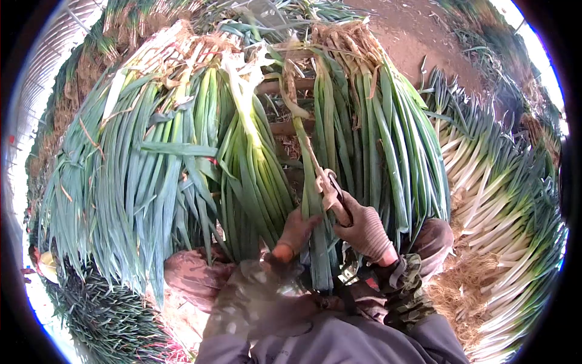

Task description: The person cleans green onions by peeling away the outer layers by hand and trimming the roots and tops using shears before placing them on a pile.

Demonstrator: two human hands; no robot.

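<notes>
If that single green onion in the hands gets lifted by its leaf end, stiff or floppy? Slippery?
Probably floppy: the green onion is long and thin, and neighbouring leaves already droop and kink. Likely light, since the left hand steadies it with a loose grasp. The glossy leaves could be slick; the right hand wears a knit glove and holds a knife against the stalk.
</notes>
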